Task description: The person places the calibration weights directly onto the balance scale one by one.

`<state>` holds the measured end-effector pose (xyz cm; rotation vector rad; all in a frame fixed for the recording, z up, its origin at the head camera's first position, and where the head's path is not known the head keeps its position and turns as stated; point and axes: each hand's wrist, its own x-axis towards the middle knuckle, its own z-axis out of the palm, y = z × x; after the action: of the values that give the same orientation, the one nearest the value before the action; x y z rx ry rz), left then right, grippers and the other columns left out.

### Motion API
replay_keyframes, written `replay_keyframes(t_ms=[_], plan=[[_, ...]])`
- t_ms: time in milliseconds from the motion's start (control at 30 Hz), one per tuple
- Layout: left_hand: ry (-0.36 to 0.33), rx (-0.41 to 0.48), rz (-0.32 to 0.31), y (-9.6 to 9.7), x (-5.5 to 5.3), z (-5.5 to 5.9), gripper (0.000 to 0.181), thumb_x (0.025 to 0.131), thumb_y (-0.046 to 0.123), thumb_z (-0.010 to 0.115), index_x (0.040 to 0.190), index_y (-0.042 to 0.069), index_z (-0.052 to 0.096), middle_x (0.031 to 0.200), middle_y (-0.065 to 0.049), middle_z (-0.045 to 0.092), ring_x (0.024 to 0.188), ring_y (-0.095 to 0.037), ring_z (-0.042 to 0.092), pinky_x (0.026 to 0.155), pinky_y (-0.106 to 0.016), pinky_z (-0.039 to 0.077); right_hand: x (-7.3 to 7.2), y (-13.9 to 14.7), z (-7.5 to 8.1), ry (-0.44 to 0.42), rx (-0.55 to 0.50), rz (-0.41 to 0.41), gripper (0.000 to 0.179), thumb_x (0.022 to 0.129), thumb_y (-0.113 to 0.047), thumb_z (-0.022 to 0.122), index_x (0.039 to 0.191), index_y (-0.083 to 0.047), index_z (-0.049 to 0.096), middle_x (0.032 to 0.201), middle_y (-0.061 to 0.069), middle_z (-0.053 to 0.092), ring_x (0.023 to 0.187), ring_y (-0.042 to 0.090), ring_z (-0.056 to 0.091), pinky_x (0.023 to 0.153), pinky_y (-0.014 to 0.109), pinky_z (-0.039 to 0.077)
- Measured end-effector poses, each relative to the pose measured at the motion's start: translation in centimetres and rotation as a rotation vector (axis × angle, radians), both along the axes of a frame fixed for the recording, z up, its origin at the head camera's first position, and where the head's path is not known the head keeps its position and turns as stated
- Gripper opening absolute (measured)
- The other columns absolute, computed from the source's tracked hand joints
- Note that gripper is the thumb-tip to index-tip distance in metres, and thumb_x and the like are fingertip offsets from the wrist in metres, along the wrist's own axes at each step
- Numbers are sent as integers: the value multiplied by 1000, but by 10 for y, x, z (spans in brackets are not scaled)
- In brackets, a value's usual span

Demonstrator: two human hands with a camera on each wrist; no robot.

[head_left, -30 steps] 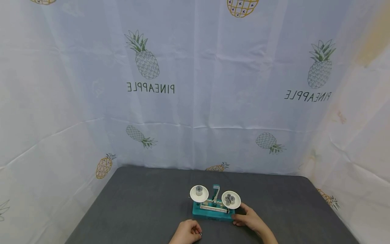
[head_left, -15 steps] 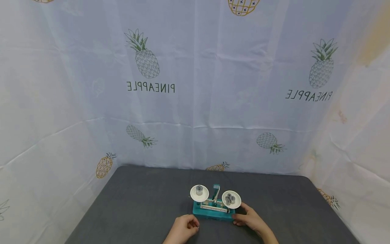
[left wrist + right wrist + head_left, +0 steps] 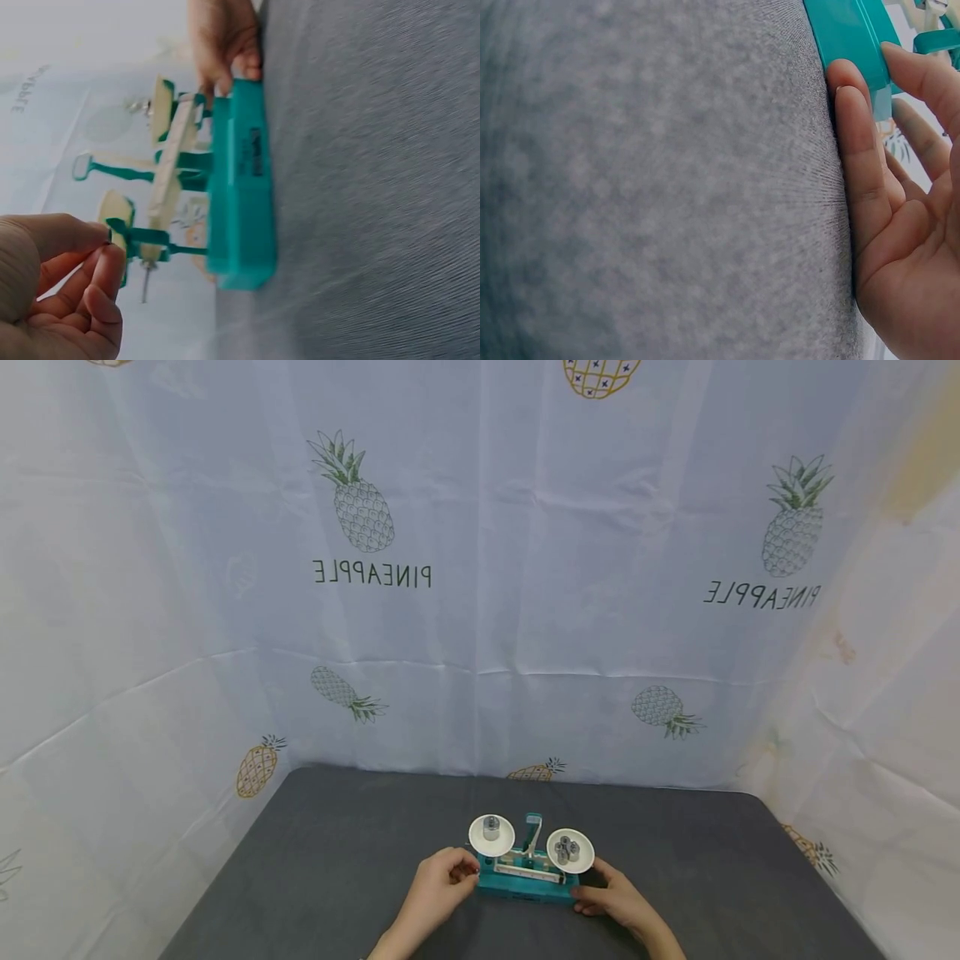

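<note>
A teal balance scale stands on the dark table with two cream pans. On its left pan sits one larger metal weight; the right pan carries several smaller weights. My left hand is beside the scale's left end, level with the left pan. Thumb and forefinger pinch a tiny metal weight, mostly hidden by the fingertips. At the right end of the base, my right hand grips the corner, its thumb on the upper edge and its fingers against the side.
A grey cloth covers the table. Behind it and at both sides hang pale curtains printed with pineapples. The scale's upright pointer rises between the pans.
My left hand has moved forward from the table in front of the scale, and slightly left, to beside the left pan, still pinching the tiny weight. The right hand stays on the base.
</note>
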<state>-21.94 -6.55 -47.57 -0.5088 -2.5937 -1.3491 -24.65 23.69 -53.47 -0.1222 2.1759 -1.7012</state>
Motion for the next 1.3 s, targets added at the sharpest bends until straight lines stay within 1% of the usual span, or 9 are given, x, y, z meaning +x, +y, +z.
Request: replay_keyframes(t_ms=[100,200,333,533,667,800,933,1167,1300], plan=[[32,2,33,1,-4,7,6,72,10,64,76,15,63,71,7,57,60,6,47,52,-13,42,0,0,-1,-4,-1,-3,86,78,-28,63,136,10,10,96,9,59,73,17,64,66,32,54],[65,5,50,3,-9,15,5,73,11,64,77,15,63,72,6,57,61,5,48,53,-14,43,-1,0,-1,-1,2,-7,86,79,-27,63,136,10,10,93,8,61,72,17,64,66,32,54],[82,6,63,7,-16,20,5,74,11,63,78,15,64,73,5,57,62,3,48,54,-14,43,-1,-1,-2,3,7,-16,85,79,-25,62,136,10,9,88,7,63,71,17,65,65,32,54],[82,-14,72,12,-24,20,6,74,11,64,79,14,64,75,4,59,62,1,49,54,-14,43,-1,-1,-2,7,7,-18,85,79,-24,62,136,9,9,90,8,63,71,17,65,64,32,54],[75,-23,74,15,-27,20,5,74,11,65,78,14,64,75,3,59,59,1,46,51,-14,40,-1,0,-1,5,10,-14,86,79,-26,62,136,10,9,94,9,61,72,17,65,65,32,54],[58,-33,82,17,-29,21,5,72,11,65,76,14,65,72,4,58,56,0,42,48,-14,37,-1,1,-1,3,13,-11,87,78,-27,63,136,10,10,96,9,61,72,17,64,66,33,54],[49,-45,85,18,-30,21,5,72,12,66,75,15,65,71,5,57,56,0,41,49,-15,37,-1,0,-1,1,11,-12,88,78,-28,64,136,10,10,96,9,61,72,17,64,66,33,54],[54,-52,84,19,-32,22,4,71,11,66,74,15,65,69,5,59,55,0,43,50,-15,39,-1,1,-2,2,5,-15,86,78,-27,63,136,10,11,97,10,60,72,17,64,66,33,54],[33,-60,79,20,-34,23,4,71,11,66,74,14,65,68,5,61,56,-1,45,51,-15,39,-1,1,-2,6,3,-15,85,78,-26,63,135,11,12,95,9,61,72,17,64,66,33,54]])
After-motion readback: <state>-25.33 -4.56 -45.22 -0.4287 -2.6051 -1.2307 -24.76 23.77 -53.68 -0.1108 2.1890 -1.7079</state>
